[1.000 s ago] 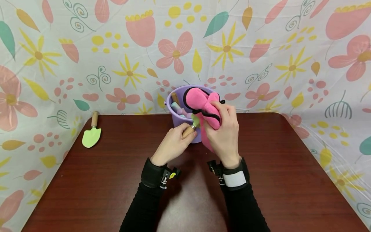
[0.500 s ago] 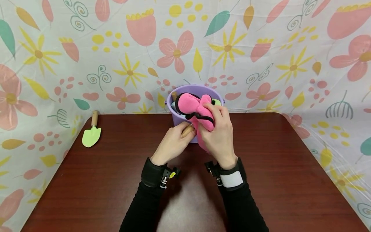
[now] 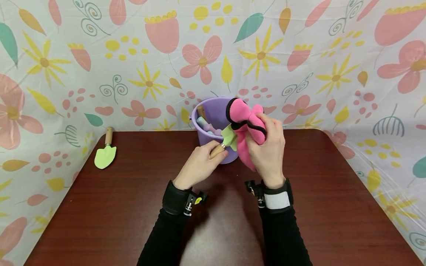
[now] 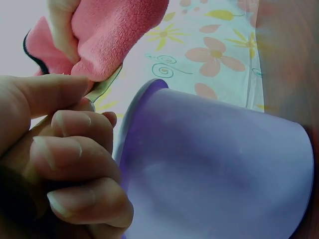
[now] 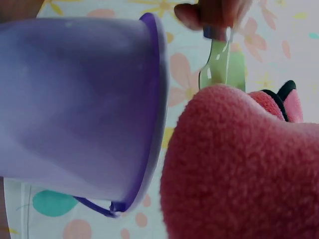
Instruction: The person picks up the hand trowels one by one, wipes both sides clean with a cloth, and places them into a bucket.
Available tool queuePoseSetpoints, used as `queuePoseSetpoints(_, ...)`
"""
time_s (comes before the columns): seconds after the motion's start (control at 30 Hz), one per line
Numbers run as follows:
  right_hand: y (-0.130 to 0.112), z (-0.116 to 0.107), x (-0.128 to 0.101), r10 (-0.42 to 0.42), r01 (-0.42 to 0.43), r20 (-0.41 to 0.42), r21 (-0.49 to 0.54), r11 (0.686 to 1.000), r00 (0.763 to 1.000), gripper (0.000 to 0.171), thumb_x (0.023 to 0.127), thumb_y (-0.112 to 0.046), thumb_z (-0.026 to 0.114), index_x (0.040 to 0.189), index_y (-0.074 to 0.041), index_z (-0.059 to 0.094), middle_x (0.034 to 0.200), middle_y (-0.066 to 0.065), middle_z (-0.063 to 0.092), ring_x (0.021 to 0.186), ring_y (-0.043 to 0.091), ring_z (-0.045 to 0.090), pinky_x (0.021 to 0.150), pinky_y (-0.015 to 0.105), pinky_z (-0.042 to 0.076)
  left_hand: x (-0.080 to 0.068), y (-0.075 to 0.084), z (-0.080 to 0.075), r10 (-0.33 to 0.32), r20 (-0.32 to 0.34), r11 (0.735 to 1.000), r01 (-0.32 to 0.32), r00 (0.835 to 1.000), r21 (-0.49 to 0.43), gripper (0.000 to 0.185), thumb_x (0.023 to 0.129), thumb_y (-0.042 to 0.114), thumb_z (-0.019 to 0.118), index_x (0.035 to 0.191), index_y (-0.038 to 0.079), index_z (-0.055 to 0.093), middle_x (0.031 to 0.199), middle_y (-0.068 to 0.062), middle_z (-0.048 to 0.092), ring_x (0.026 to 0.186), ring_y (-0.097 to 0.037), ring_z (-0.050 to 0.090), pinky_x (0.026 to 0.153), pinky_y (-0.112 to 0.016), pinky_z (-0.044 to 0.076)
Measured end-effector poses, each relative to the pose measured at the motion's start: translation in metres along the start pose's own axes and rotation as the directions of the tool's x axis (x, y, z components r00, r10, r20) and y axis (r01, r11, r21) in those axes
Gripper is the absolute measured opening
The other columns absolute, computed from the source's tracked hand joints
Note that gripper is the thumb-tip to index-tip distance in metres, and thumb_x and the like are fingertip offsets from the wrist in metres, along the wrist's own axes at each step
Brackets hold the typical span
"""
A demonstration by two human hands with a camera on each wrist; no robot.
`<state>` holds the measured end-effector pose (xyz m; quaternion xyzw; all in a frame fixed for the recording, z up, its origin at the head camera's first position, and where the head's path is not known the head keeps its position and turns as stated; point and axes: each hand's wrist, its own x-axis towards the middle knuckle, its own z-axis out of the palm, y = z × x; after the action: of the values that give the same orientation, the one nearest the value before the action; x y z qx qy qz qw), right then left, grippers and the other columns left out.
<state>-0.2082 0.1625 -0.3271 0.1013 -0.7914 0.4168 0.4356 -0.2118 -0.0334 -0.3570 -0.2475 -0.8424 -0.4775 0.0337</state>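
My left hand [image 3: 199, 164] grips the wooden handle of a small trowel [image 3: 227, 136], its pale green blade pointing up and right at the bucket's front rim. In my right hand [image 3: 269, 149] is a bunched pink fleece cloth [image 3: 244, 118] with black edging. The cloth overlaps the blade's outer end, while the part nearest the handle shows bare. Seen from the right wrist, the fleece [image 5: 234, 164] hides the blade's far part. Right behind both hands stands a lilac bucket [image 3: 205, 138]; its side [image 4: 214, 159] fills much of the left wrist view.
Another green trowel [image 3: 105, 157] with a wooden handle lies at the table's back left. Inside the bucket are a wooden handle [image 3: 200, 111] and pale blue and lilac pieces [image 3: 208, 125]. A flowered cloth backdrop [image 3: 149, 66] rises behind the brown table [image 3: 133, 207].
The right hand and pink cloth first shifted left over the trowel's blade, then back right and further out, baring more green. The left hand has stayed put with the handle.
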Motion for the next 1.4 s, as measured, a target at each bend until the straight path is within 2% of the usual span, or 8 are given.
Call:
queuePoseSetpoints(0.27, 0.005, -0.006, 0.004, 0.070, -0.070, -0.032, -0.019, 0.997, 0.997, 0.041, 0.082, -0.011, 0.071, 0.123, -0.011, 0.065, 0.110, 0.016, 0.058, 0.103, 0.025, 0.054, 0.088, 0.045, 0.042, -0.002, -0.001, -0.005, -0.005, 0.001, 1.000, 0.005, 1.000, -0.027, 0.022, 0.097, 0.039, 0.060, 0.088, 0.020, 0.055, 0.064, 0.005, 0.036, 0.053, -0.009, 0.039, 0.051, -0.027, 0.032)
queuePoseSetpoints(0.5, 0.012, -0.013, 0.006, 0.122, -0.124, -0.057, -0.035, 0.992, 0.991, 0.041, 0.083, -0.014, 0.071, 0.123, -0.013, 0.066, 0.110, 0.013, 0.059, 0.103, 0.022, 0.052, 0.089, 0.042, 0.041, -0.003, -0.002, -0.007, -0.024, 0.006, 0.999, 0.024, 1.000, -0.034, 0.018, 0.096, 0.038, 0.061, 0.093, 0.020, 0.058, 0.064, 0.004, 0.039, 0.054, -0.010, 0.040, 0.052, -0.027, 0.033)
queuePoseSetpoints(0.77, 0.017, -0.021, 0.009, 0.134, -0.137, -0.068, -0.046, 0.989, 0.989, 0.043, 0.081, -0.015, 0.073, 0.123, -0.012, 0.066, 0.111, 0.015, 0.058, 0.103, 0.023, 0.054, 0.088, 0.041, 0.041, -0.002, -0.003, -0.010, -0.033, -0.018, 0.998, 0.032, 0.999, -0.061, 0.020, 0.096, 0.038, 0.062, 0.089, 0.020, 0.056, 0.064, 0.004, 0.037, 0.054, -0.011, 0.039, 0.052, -0.028, 0.032)
queuePoseSetpoints(0.87, 0.014, -0.019, 0.008, 0.113, -0.115, -0.058, -0.027, 0.993, 0.992, 0.043, 0.080, -0.015, 0.074, 0.123, -0.013, 0.066, 0.111, 0.013, 0.060, 0.103, 0.022, 0.055, 0.087, 0.041, 0.042, -0.002, -0.003, -0.011, -0.037, -0.032, 0.997, 0.034, 0.999, -0.071, 0.021, 0.096, 0.037, 0.062, 0.089, 0.019, 0.055, 0.065, 0.004, 0.035, 0.055, -0.011, 0.037, 0.054, -0.028, 0.031)
queuePoseSetpoints(0.97, 0.008, -0.012, 0.006, 0.054, -0.054, -0.040, -0.004, 0.999, 0.998, 0.043, 0.079, -0.013, 0.074, 0.122, -0.011, 0.066, 0.109, 0.014, 0.060, 0.101, 0.024, 0.055, 0.086, 0.041, 0.042, -0.002, -0.002, -0.011, -0.041, -0.049, 0.996, 0.037, 0.998, -0.081, 0.021, 0.096, 0.036, 0.062, 0.091, 0.018, 0.055, 0.067, 0.004, 0.034, 0.056, -0.010, 0.036, 0.054, -0.027, 0.030)
queuePoseSetpoints(1.1, 0.000, 0.002, 0.001, -0.033, 0.034, -0.014, 0.017, 0.999, 0.999, 0.042, 0.079, -0.010, 0.073, 0.120, -0.007, 0.066, 0.103, 0.015, 0.059, 0.096, 0.028, 0.054, 0.083, 0.043, 0.043, -0.001, -0.002, -0.011, -0.050, -0.084, 0.995, 0.043, 0.995, -0.086, 0.018, 0.097, 0.036, 0.061, 0.097, 0.017, 0.059, 0.067, 0.003, 0.038, 0.056, -0.011, 0.038, 0.053, -0.028, 0.032)
queuePoseSetpoints(1.2, -0.005, 0.010, -0.004, -0.061, 0.061, 0.016, 0.026, 0.998, 0.998, 0.040, 0.079, -0.009, 0.074, 0.119, -0.007, 0.066, 0.103, 0.015, 0.057, 0.097, 0.028, 0.054, 0.082, 0.043, 0.044, 0.000, -0.003, -0.012, -0.059, -0.113, 0.995, 0.049, 0.992, -0.088, 0.018, 0.097, 0.035, 0.061, 0.096, 0.017, 0.058, 0.067, 0.002, 0.039, 0.055, -0.012, 0.039, 0.053, -0.028, 0.032)
queuePoseSetpoints(1.4, -0.016, 0.021, -0.010, -0.102, 0.091, 0.132, 0.089, 0.992, 0.986, 0.043, 0.079, -0.009, 0.077, 0.121, -0.007, 0.065, 0.106, 0.013, 0.057, 0.099, 0.026, 0.055, 0.084, 0.041, 0.045, 0.002, -0.004, -0.011, -0.064, -0.135, 0.993, 0.049, 0.989, -0.106, 0.022, 0.098, 0.036, 0.059, 0.094, 0.015, 0.055, 0.069, 0.002, 0.037, 0.057, -0.012, 0.039, 0.054, -0.028, 0.032)
